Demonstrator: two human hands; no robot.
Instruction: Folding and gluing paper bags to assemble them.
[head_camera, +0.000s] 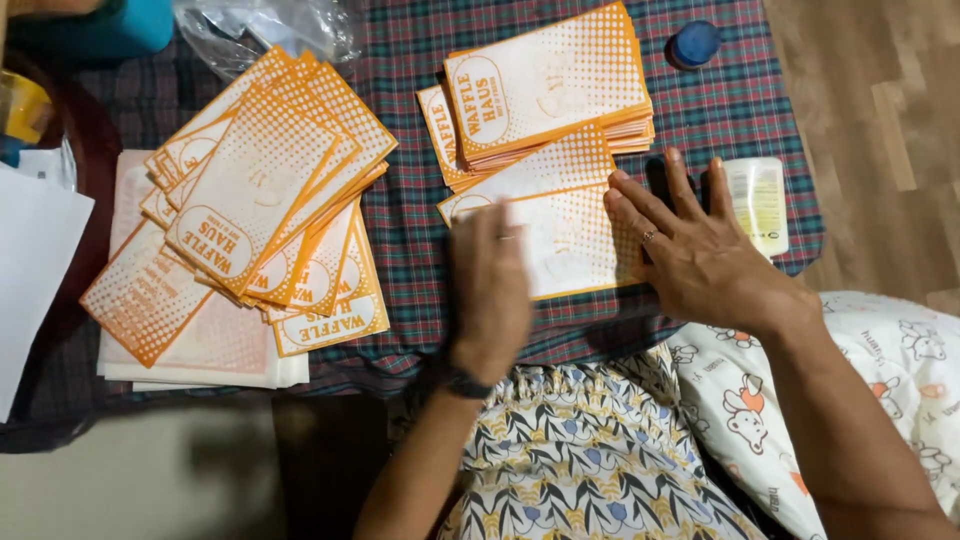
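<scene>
Patterned fabric over the lap (590, 450) sits closest, just under both wrists. Right hand (700, 250) lies flat, fingers spread, pressing the right end of an orange-and-white paper bag (565, 240). Left hand (490, 290), blurred, rests over its left end; I cannot tell its grip. Its long axis runs hand to hand. Beyond the fingertips sits a neat bag stack (545, 85); left of the left hand, a fanned pile (265, 190).

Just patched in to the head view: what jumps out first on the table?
Orange-and-white paper sleeves dominate: a fanned heap at left and a neater stack at top centre, on a plaid cloth. Both hands work one flat sleeve near the front edge: the right hand presses it, fingers spread, and the blurred left hand is over it.
</scene>
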